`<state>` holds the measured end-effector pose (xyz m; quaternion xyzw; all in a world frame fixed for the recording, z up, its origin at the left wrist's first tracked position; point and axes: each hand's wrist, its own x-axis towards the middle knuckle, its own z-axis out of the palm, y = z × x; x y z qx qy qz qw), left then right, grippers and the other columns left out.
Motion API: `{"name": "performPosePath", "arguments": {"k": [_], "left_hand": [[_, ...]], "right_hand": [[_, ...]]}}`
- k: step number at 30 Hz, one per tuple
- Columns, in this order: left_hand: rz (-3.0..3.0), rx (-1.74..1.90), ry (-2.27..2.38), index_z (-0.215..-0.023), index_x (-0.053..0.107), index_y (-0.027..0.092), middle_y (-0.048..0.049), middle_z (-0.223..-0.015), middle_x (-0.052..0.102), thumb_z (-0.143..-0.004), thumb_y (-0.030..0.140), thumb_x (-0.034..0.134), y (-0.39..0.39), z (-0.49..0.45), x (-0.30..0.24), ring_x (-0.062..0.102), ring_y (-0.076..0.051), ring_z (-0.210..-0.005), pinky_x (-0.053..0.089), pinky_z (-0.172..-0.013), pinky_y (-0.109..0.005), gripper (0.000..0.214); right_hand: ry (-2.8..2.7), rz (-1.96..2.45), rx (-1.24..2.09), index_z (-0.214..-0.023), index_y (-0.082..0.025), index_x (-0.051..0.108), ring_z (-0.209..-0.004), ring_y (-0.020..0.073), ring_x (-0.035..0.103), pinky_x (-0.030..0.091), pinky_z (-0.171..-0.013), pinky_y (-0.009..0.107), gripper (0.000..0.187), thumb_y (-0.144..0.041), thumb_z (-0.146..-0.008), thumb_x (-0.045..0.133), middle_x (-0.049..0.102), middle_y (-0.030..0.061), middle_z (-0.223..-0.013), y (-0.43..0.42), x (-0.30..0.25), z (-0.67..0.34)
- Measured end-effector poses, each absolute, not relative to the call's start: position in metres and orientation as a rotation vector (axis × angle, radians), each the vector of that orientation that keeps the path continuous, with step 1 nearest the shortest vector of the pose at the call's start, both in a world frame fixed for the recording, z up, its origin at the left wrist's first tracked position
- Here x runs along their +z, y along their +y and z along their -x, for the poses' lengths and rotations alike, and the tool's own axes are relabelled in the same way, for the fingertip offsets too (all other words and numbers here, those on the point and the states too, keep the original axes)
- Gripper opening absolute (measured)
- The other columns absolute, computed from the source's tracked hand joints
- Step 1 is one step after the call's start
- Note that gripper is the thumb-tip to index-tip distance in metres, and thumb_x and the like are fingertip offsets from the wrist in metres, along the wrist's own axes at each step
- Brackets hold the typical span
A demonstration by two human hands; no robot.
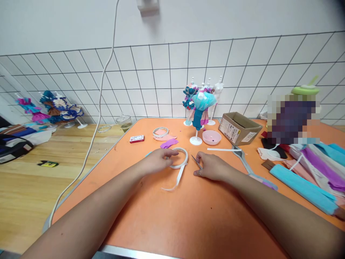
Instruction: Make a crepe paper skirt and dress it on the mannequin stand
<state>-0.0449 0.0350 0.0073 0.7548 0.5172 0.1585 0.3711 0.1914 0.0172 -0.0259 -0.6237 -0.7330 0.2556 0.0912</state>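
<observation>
My left hand (159, 160) rests on the orange table (188, 216), fingers closed on the rim of a white tape roll (180, 157). A loose white strip (176, 180) trails from the roll toward me. My right hand (211, 167) lies just right of the roll, fingers curled around small scissors (196, 162) whose blades point up-left toward the roll.
Behind the hands stand a crepe-paper doll on a white stand (198, 111), a pink bowl (211, 137), a cardboard box (238, 127), a second tape roll (160, 132) and a red card (137, 139). Crepe paper rolls (309, 180) lie at the right. A wooden bench (40, 169) is left.
</observation>
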Motion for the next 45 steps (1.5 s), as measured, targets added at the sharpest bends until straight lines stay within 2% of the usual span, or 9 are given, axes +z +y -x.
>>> {"name": "performPosePath", "arguments": {"k": [5, 11, 16, 21, 28, 34, 39, 42, 45], "left_hand": [[-2.391, 0.216, 1.139, -0.097, 0.070, 0.023, -0.0044, -0.106, 0.068, -0.068, 0.016, 0.051, 0.032, 0.044, -0.003, 0.060, -0.022, -0.096, 0.046, -0.080, -0.029, 0.035], [-2.496, 0.154, 1.562, -0.084, 0.070, 0.024, -0.0063, -0.085, 0.067, -0.074, 0.019, 0.052, 0.041, 0.052, -0.005, 0.059, -0.022, -0.079, 0.043, -0.069, -0.031, 0.021], [-2.734, 0.533, 1.403, -0.108, 0.067, 0.023, -0.0102, -0.105, 0.063, -0.084, 0.019, 0.045, 0.035, 0.041, 0.000, 0.054, -0.025, -0.101, 0.041, -0.088, -0.037, 0.033], [-2.796, 0.402, 0.815, -0.132, 0.051, 0.023, -0.0102, -0.129, 0.056, -0.092, 0.025, 0.039, 0.003, 0.013, -0.011, 0.051, -0.026, -0.117, 0.041, -0.097, -0.040, 0.042], [-2.630, 0.376, 0.741, -0.145, 0.029, 0.023, -0.0104, -0.150, 0.033, -0.091, 0.027, 0.043, -0.004, 0.007, -0.020, 0.035, -0.024, -0.136, 0.033, -0.110, -0.039, 0.056], [-2.758, 0.221, 0.901, -0.118, 0.055, 0.025, -0.0035, -0.122, 0.061, -0.091, 0.023, 0.042, 0.005, 0.009, -0.016, 0.061, -0.019, -0.104, 0.051, -0.079, -0.028, 0.030], [-2.864, 0.203, 0.930, -0.091, 0.060, 0.021, -0.0005, -0.108, 0.065, -0.082, 0.008, 0.045, 0.015, 0.015, -0.019, 0.064, -0.015, -0.089, 0.046, -0.065, -0.023, 0.021], [-2.859, 0.269, 0.902, -0.092, 0.060, 0.021, -0.0009, -0.121, 0.062, -0.077, 0.004, 0.045, 0.014, 0.019, -0.018, 0.063, -0.016, -0.098, 0.047, -0.069, -0.023, 0.027], [-2.814, 0.321, 0.847, -0.101, 0.059, 0.023, -0.0002, -0.129, 0.058, -0.076, 0.006, 0.044, 0.010, 0.019, -0.018, 0.061, -0.017, -0.105, 0.049, -0.073, -0.024, 0.034]], "right_hand": [[-2.112, 1.849, 1.077, -0.078, -0.022, 0.048, -0.046, 0.0134, 0.052, 0.028, -0.042, 0.023, 0.047, -0.054, -0.057, 0.076, 0.057, -0.0029, -0.061, 0.028, -0.035, -0.196], [-2.159, 1.851, 0.970, -0.058, -0.021, 0.045, -0.044, 0.0113, 0.043, 0.021, -0.042, 0.023, 0.044, -0.052, -0.056, 0.077, 0.049, -0.0037, -0.051, 0.027, -0.035, -0.194], [-2.065, 1.863, 0.988, -0.057, -0.021, 0.044, -0.042, 0.0111, 0.043, 0.023, -0.040, 0.023, 0.043, -0.049, -0.058, 0.077, 0.049, -0.0028, -0.049, 0.025, -0.038, -0.188], [-1.971, 1.784, 1.189, -0.067, -0.021, 0.050, -0.041, 0.0126, 0.051, 0.036, -0.037, 0.023, 0.029, -0.039, -0.064, 0.073, 0.053, -0.0030, -0.050, 0.019, -0.046, -0.178], [-1.858, 1.629, 1.528, -0.082, -0.018, 0.050, -0.054, 0.0133, 0.065, 0.054, -0.049, 0.023, 0.017, -0.024, -0.073, 0.064, 0.065, 0.0010, -0.061, 0.021, -0.034, -0.188], [-1.819, 1.693, 1.558, -0.072, -0.016, 0.053, -0.044, 0.0128, 0.061, 0.050, -0.042, 0.022, 0.026, -0.035, -0.070, 0.071, 0.064, 0.0015, -0.053, 0.018, -0.036, -0.183], [-1.841, 1.496, 1.744, -0.083, -0.014, 0.064, -0.067, 0.0140, 0.068, 0.054, -0.059, 0.022, 0.017, -0.030, -0.077, 0.064, 0.072, 0.0071, -0.084, 0.012, -0.021, -0.182], [-2.176, 1.782, 1.084, -0.089, -0.019, 0.066, -0.065, 0.0176, 0.068, 0.051, -0.059, 0.027, 0.019, -0.032, -0.084, 0.055, 0.072, 0.0061, -0.085, 0.018, 0.004, -0.201], [-2.416, 2.127, 0.162, -0.099, -0.022, 0.068, -0.096, 0.0271, 0.065, 0.049, -0.074, 0.033, 0.021, -0.028, -0.085, 0.054, 0.069, 0.0098, -0.103, 0.034, 0.016, -0.225]]}}
